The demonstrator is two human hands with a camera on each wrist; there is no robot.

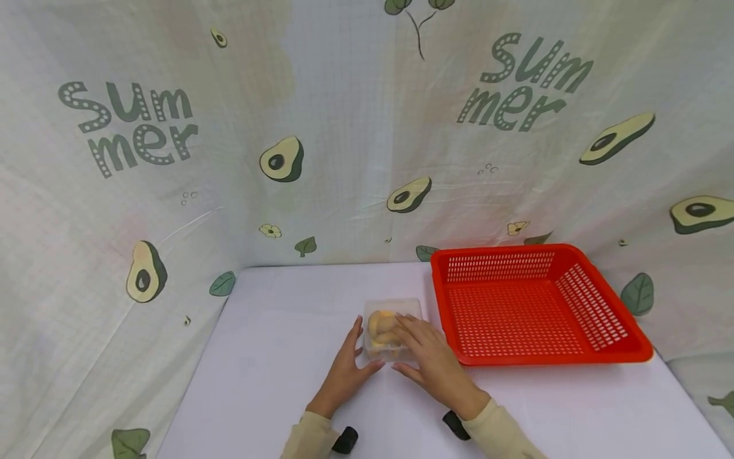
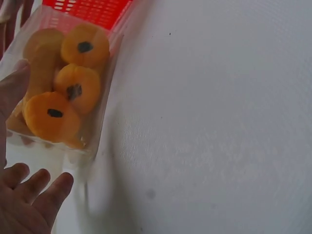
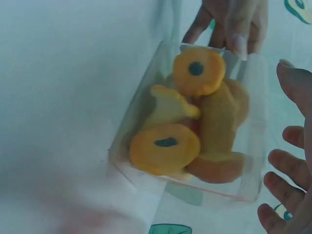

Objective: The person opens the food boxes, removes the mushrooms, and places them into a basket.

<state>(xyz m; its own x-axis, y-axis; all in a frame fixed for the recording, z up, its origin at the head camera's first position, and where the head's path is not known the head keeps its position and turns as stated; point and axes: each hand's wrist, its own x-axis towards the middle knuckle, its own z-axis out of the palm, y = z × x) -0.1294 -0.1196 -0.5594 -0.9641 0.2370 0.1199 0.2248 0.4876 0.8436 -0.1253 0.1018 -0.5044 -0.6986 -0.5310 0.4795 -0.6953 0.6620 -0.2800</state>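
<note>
A clear plastic box [image 1: 411,307] stands on the white table, holding several yellow-orange pieces [image 3: 165,148]. Some are round with a dark patch on top; others are longer and browner. My left hand [image 1: 343,371] is at the box's left side, fingers spread and thumb toward its near corner. In the left wrist view its fingertips [image 2: 57,187] lie apart from the box wall. Over the right side of the box reaches my right hand [image 1: 434,360], its fingers extended across part of the contents in the head view. The right wrist view shows the right fingers [image 3: 287,168] spread beside the box wall.
A large red plastic basket [image 1: 622,347] with slotted sides stands to the right of the box, close to the right hand. Behind the table [image 1: 275,331] hangs a pale cloth [image 1: 344,127] printed with avocados, leaves and lettering. A dark band sits at each wrist.
</note>
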